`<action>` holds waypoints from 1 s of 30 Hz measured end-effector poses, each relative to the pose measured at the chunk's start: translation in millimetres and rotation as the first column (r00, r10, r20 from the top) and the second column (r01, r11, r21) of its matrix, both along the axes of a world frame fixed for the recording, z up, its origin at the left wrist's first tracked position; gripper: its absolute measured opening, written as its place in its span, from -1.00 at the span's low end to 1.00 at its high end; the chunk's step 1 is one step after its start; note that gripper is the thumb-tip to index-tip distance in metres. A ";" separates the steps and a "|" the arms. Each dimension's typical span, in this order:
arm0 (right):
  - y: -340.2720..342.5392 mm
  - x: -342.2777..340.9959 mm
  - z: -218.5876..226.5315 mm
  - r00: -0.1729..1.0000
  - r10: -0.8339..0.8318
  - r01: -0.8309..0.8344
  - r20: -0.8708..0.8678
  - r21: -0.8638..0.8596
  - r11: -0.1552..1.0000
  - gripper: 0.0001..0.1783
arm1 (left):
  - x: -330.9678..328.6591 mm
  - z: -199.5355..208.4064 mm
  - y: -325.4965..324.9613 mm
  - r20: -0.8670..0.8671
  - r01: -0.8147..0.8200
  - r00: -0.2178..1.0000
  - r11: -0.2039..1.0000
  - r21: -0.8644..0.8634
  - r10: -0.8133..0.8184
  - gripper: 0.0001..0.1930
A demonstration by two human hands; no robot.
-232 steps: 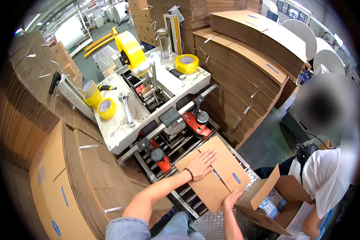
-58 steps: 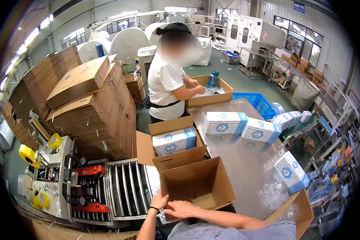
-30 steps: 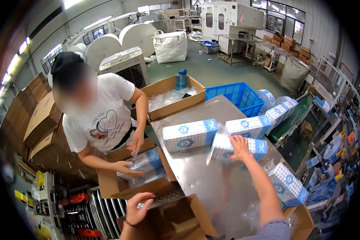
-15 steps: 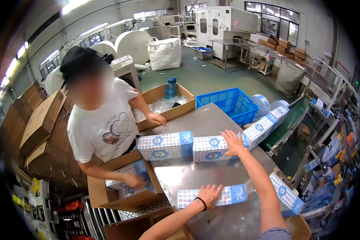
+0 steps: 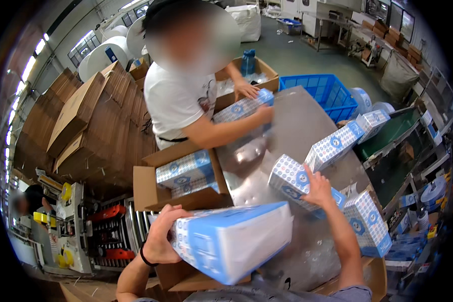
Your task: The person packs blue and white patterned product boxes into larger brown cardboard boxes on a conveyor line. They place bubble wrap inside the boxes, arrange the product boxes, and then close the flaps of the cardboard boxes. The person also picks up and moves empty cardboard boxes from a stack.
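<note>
Patterned packs (image 5: pixel 226 236) (image 5: pixel 287 173) fill half-curled hands (image 5: pixel 165 235) (image 5: pixel 319 189), left gripping one's side, right clasping another.

I look through the left fisheye camera worn on the person's head, facing down and forward across the shiny grey metal table (image 5: pixel 297 110). Nearest my lens, low in view, is the rectangular blue-and-white pack (image 5: pixel 231 236) in the left hand (image 5: pixel 165 234). My field spans from the silver roller conveyor (image 5: pixel 136 221), lower left, to distant green floor (image 5: pixel 287 55).
</note>
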State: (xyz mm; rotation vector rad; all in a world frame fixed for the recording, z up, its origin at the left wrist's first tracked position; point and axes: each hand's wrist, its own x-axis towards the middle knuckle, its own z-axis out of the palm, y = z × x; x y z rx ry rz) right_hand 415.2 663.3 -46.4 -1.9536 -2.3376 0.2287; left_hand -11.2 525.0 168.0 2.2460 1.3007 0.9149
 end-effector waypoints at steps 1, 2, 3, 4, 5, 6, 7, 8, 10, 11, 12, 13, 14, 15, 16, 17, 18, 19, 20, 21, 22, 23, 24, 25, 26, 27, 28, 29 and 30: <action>-3.8 0.3 4.7 0.999 -0.014 0.011 -0.050 -0.049 0.999 0.32 | -12.5 -10.5 -16.9 0.030 -0.034 0.999 0.995 -0.090 0.037 -0.40; -17.0 -3.9 13.4 0.998 -0.004 0.001 -0.058 -0.062 0.998 0.32 | -26.2 -27.4 -36.3 0.080 -0.087 0.991 0.979 -0.185 0.103 -0.44; -29.8 -9.0 24.9 0.981 -0.033 0.017 -0.191 -0.085 0.996 0.33 | -37.9 -43.0 -54.7 0.049 -0.145 0.985 0.951 -0.272 0.164 -0.43; -37.4 -13.5 33.4 0.947 -0.059 0.026 -0.315 -0.108 0.994 0.34 | -48.2 -63.7 -69.5 0.032 -0.183 0.979 0.945 -0.272 0.199 -0.42; -44.9 -15.9 41.0 0.950 -0.048 0.014 -0.308 -0.113 0.994 0.34 | -58.2 -88.4 -80.3 0.027 -0.210 0.974 0.939 -0.273 0.226 -0.40; -53.1 -17.3 47.4 0.915 -0.020 0.015 -0.404 -0.016 1.000 0.34 | -68.5 -119.0 -90.5 -0.004 -0.255 0.964 0.917 -0.306 0.266 -0.40; -60.0 -18.6 57.2 0.869 0.020 0.025 -0.495 0.086 0.996 0.35 | -74.2 -142.8 -95.5 -0.102 -0.275 0.961 0.921 -0.276 0.257 -0.44; -63.1 -27.0 71.8 0.792 0.073 0.025 -0.606 0.152 0.988 0.30 | -80.0 -169.7 -99.7 -0.206 -0.288 0.950 0.915 -0.282 0.236 -0.45; -66.3 -47.6 89.7 0.551 0.067 -0.004 -0.831 0.078 0.997 0.28 | -79.2 -224.4 -112.4 -0.433 -0.313 0.887 0.899 -0.306 0.161 -0.41; -66.9 -62.8 99.2 0.247 0.030 -0.046 -0.968 0.019 0.999 0.26 | -72.5 -252.7 -116.6 -0.549 -0.324 0.829 0.892 -0.316 0.107 -0.35; -72.9 -89.8 112.3 0.034 0.047 -0.062 -0.998 0.045 0.997 0.21 | -64.0 -280.2 -122.0 -0.579 -0.325 0.814 0.868 -0.374 0.055 -0.36; -81.2 -103.3 108.0 0.045 -0.026 -0.175 -0.999 -0.034 0.984 0.17 | -57.0 -304.7 -128.8 -0.603 -0.328 0.798 0.841 -0.430 0.003 -0.37; -89.0 -113.1 102.7 0.066 -0.090 -0.274 -0.994 -0.105 0.956 0.12 | -53.3 -327.1 -128.3 -0.608 -0.332 0.789 0.768 -0.548 -0.093 -0.33; -101.1 -129.2 109.5 0.243 -0.027 -0.396 -0.970 -0.125 0.910 0.07 | -47.9 -350.6 -126.6 -0.601 -0.334 0.775 0.680 -0.652 -0.196 -0.29; -111.8 -173.6 122.0 0.181 0.011 -0.564 -0.983 -0.095 0.820 0.03 | -85.4 -434.4 -161.3 -0.493 -0.259 0.866 0.763 -0.592 -0.088 -0.27; -121.1 -208.2 126.8 0.109 0.027 -0.689 -0.994 -0.056 0.723 0.00 | -92.9 -461.7 -166.6 -0.350 -0.124 0.934 0.847 -0.518 -0.078 -0.25; -126.9 -241.1 129.4 0.065 0.048 -0.781 -0.997 -0.021 0.624 -0.03 | -100.1 -485.6 -179.7 -0.477 -0.239 0.863 0.700 -0.673 -0.164 -0.25; -130.9 -262.1 120.4 0.092 0.084 -0.812 -0.992 -0.026 0.583 -0.06 | -86.3 -480.8 -169.9 -0.508 -0.256 0.818 0.617 -0.744 -0.272 -0.25; -135.3 -289.4 108.2 0.150 0.188 -0.816 -0.971 -0.014 0.577 -0.11 | -86.5 -478.5 -170.0 -0.515 -0.269 0.798 0.581 -0.768 -0.312 -0.25; -138.2 -307.7 88.8 0.210 0.293 -0.822 -0.933 -0.006 0.570 -0.15 | -85.2 -477.5 -169.0 -0.518 -0.270 0.784 0.565 -0.780 -0.341 -0.25; -142.3 -321.2 64.3 0.419 0.479 -0.803 -0.772 -0.068 0.593 -0.16 | -84.5 -477.2 -165.2 -0.520 -0.267 0.770 0.552 -0.790 -0.370 -0.25; -149.5 -338.8 31.8 0.563 0.625 -0.785 -0.541 -0.115 0.608 -0.16 | -89.8 -477.9 -169.2 -0.527 -0.285 0.761 0.535 -0.796 -0.379 -0.25; -155.9 -345.8 -7.9 0.622 0.683 -0.754 -0.383 -0.055 0.655 -0.13 | -87.5 -474.2 -165.9 -0.521 -0.275 0.748 0.523 -0.807 -0.411 -0.25; -161.2 -355.9 -36.4 0.678 0.676 -0.728 -0.288 -0.134 0.673 -0.12 | -88.3 -474.0 -166.5 -0.521 -0.282 0.741 0.508 -0.814 -0.425 -0.25; -168.2 -362.1 -81.3 0.716 0.656 -0.697 -0.237 -0.185 0.693 -0.15 | -84.5 -470.4 -162.4 -0.520 -0.274 0.728 0.506 -0.818 -0.447 -0.25; -172.5 -371.0 -124.5 0.733 0.652 -0.680 -0.194 -0.228 0.697 -0.18 | -84.6 -467.4 -160.3 -0.527 -0.284 0.718 0.500 -0.818 -0.454 -0.25; -172.4 -368.9 -153.5 0.738 0.652 -0.666 -0.172 -0.338 0.665 -0.19 | -80.5 -467.2 -158.9 -0.531 -0.274 0.702 0.508 -0.817 -0.475 -0.24; -174.3 -362.8 -177.9 0.741 0.654 -0.643 -0.154 -0.444 0.624 -0.20 | -75.3 -466.8 -157.4 -0.538 -0.243 0.677 0.537 -0.808 -0.502 -0.24; -172.7 -361.3 -208.1 0.741 0.652 -0.624 -0.160 -0.520 0.583 -0.25 | -83.9 -476.9 -161.1 -0.566 -0.020 0.597 0.694 -0.720 -0.569 -0.24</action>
